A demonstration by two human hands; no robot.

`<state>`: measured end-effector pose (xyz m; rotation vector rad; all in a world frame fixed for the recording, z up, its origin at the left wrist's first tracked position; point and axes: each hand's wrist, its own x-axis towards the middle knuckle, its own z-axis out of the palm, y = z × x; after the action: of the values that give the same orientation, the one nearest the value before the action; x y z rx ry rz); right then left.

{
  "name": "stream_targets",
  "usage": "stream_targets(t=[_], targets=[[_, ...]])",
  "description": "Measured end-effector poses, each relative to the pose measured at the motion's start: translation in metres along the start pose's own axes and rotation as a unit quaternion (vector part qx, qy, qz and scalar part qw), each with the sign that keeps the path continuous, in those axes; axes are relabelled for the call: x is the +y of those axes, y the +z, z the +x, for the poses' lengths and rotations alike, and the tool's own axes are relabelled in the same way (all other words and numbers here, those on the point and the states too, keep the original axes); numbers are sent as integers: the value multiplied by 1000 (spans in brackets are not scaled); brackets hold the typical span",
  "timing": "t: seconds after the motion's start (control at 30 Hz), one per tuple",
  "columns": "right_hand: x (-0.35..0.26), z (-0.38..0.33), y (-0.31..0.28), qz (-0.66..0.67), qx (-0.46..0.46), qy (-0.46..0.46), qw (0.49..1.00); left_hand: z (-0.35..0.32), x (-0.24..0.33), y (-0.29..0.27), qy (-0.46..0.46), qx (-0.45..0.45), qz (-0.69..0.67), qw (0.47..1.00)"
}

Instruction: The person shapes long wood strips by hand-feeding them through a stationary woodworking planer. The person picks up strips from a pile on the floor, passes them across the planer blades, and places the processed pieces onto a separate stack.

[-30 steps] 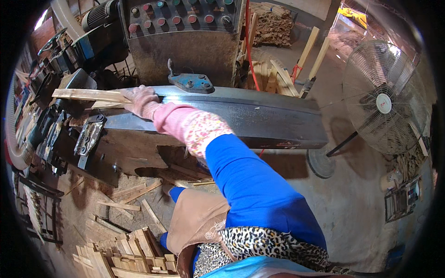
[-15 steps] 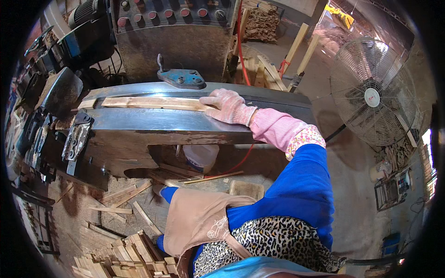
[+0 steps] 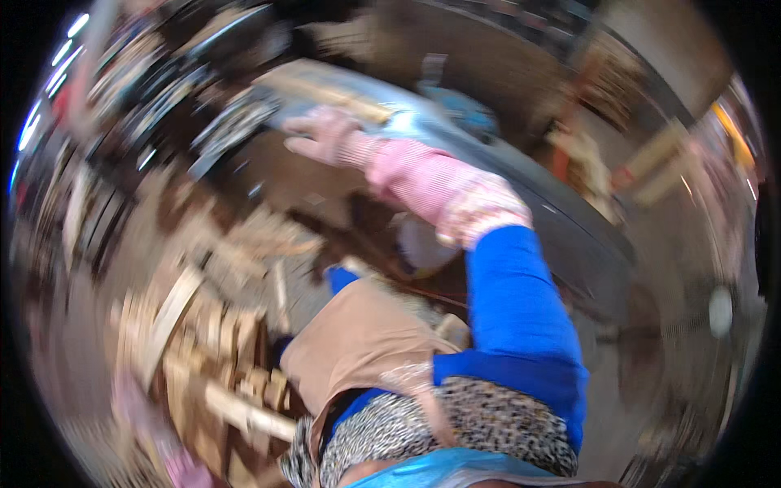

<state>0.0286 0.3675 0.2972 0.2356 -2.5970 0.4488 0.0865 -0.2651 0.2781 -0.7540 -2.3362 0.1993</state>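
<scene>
A wooden strip [image 3: 329,91] lies along the metal bed of a woodworking machine [image 3: 431,128]. My right hand [image 3: 324,135], in a pale pinkish work glove, is over the bed's front edge, just nearer to me than the strip. Its fingers stretch to the left and appear to hold nothing. Low on the left, my gloved left hand [image 3: 140,407] is beside a stack of wooden strips [image 3: 232,346]. Motion smears its fingers, so their grip cannot be made out. One pale wooden strip [image 3: 172,319] tilts up across the stack close to that hand.
A blue metal fitting [image 3: 460,112] sits on the far side of the bed. Beneath the machine is a whitish container [image 3: 423,246]. Loose wood pieces [image 3: 272,236] lie on the floor in front, and timber [image 3: 659,159] leans at the right back.
My view has swung left and down and is now blurred. The right hand has moved left along the bed, off the strip's near end. My left hand has come into view beside the stack.
</scene>
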Motion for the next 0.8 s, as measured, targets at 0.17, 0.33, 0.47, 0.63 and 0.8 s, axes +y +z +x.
stream_targets(t=[0.17,0.33,0.47,0.63,0.8], targets=[[-145,-38,-20,63,-155,-292,942,126,104,0,25,39,-124,991],[-115,-88,-65,13,-56,-129,990,192,150,10,15,183,-107,977],[-16,-188,-121,-15,-3,46,999,153,113,27,-28,113,-220,969],[42,-309,-180,-153,5,278,948,-20,-10,81,-249,-39,-95,963],[56,-265,-155,-264,20,247,932,-67,-56,54,-378,-308,-72,870]])
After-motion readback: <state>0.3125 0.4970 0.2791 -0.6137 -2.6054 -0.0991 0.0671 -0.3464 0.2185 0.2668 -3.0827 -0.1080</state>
